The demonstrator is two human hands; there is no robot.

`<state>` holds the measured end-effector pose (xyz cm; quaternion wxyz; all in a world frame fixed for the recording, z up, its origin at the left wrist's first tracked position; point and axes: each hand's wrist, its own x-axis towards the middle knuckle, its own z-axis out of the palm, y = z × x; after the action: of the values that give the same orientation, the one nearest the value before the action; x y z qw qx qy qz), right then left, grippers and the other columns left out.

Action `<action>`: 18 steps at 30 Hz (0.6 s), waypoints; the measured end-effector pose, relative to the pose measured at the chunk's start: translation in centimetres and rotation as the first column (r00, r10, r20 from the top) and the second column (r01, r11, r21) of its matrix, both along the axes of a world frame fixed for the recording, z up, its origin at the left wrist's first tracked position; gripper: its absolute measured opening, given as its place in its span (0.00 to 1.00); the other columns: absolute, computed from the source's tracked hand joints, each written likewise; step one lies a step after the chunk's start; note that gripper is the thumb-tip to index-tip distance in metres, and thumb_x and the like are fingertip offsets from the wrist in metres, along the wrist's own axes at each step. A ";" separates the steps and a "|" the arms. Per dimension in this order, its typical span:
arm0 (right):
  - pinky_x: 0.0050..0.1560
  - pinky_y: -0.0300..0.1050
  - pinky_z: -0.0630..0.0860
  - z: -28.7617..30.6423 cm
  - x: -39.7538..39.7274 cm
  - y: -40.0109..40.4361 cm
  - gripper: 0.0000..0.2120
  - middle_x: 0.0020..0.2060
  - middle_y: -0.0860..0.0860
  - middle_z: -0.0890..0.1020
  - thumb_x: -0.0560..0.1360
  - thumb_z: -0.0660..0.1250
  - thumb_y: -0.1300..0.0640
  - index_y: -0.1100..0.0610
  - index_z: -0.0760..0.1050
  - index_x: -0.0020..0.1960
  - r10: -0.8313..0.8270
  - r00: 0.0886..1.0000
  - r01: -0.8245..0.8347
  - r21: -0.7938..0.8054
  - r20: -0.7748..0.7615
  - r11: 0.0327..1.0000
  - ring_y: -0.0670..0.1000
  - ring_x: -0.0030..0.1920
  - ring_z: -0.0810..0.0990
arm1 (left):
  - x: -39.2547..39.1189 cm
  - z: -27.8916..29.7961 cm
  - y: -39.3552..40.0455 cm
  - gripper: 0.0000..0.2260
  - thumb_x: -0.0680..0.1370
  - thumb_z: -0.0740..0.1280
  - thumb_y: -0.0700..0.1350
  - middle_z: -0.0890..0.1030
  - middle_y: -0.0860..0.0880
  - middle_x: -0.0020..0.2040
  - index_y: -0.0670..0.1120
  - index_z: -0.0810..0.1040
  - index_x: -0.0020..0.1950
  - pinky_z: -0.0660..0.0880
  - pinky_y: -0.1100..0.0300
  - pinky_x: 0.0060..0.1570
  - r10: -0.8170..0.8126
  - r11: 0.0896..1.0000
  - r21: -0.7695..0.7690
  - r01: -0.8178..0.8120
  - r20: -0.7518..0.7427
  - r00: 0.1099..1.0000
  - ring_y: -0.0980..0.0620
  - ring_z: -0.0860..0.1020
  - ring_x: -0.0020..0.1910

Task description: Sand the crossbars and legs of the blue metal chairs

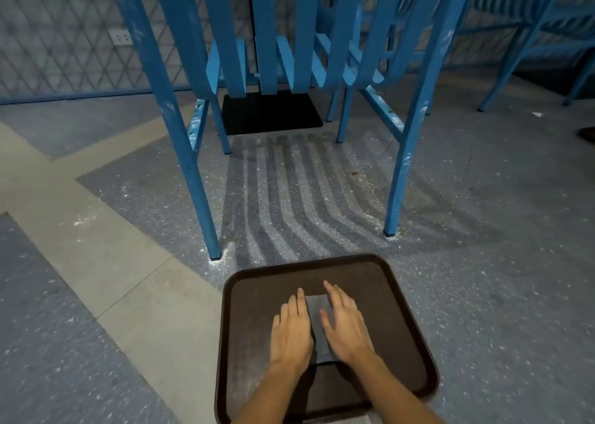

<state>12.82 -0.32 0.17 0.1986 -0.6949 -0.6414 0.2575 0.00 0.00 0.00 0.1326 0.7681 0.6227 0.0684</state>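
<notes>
A blue metal chair stands in front of me, its slatted back toward me, with scuffed pale patches on its legs and on the side crossbars. On the floor before it lies a dark brown tray. A grey sheet of sandpaper lies flat in the tray. My left hand rests palm down on the sheet's left edge, fingers spread. My right hand lies flat on its right side. Neither hand grips the sheet.
White sanding dust is scattered on the speckled grey floor around the chair feet. A black table base sits beyond the chair. More blue chairs stand at the far right. A wall socket is at the back left.
</notes>
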 end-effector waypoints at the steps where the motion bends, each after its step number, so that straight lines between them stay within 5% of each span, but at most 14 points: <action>1: 0.73 0.48 0.60 0.0 0.0 0.1 0.27 0.76 0.49 0.60 0.81 0.55 0.50 0.48 0.51 0.78 -0.009 1.000 0.009 -0.003 -0.005 1.000 0.48 0.75 0.57 | 0.2 0.0 0.3 0.31 0.80 0.57 0.38 0.59 0.45 0.77 0.42 0.44 0.79 0.63 0.57 0.69 0.038 0.999 -0.025 -0.038 -0.003 0.999 0.49 0.63 0.72; 18: 0.66 0.49 0.68 -1.7 -0.3 0.9 0.28 0.69 0.54 0.66 0.80 0.60 0.50 0.53 0.55 0.76 -0.141 0.990 0.140 -0.065 -0.007 0.988 0.54 0.66 0.66 | 2.0 -0.8 0.8 0.25 0.85 0.51 0.48 0.67 0.42 0.68 0.41 0.48 0.79 0.73 0.56 0.60 0.290 0.946 -0.186 -0.264 0.127 0.949 0.46 0.70 0.65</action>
<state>12.48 0.58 -1.53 0.1976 -0.7429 -0.5810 0.2673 2.00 0.75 -0.76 0.2325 0.6514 0.7162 0.0929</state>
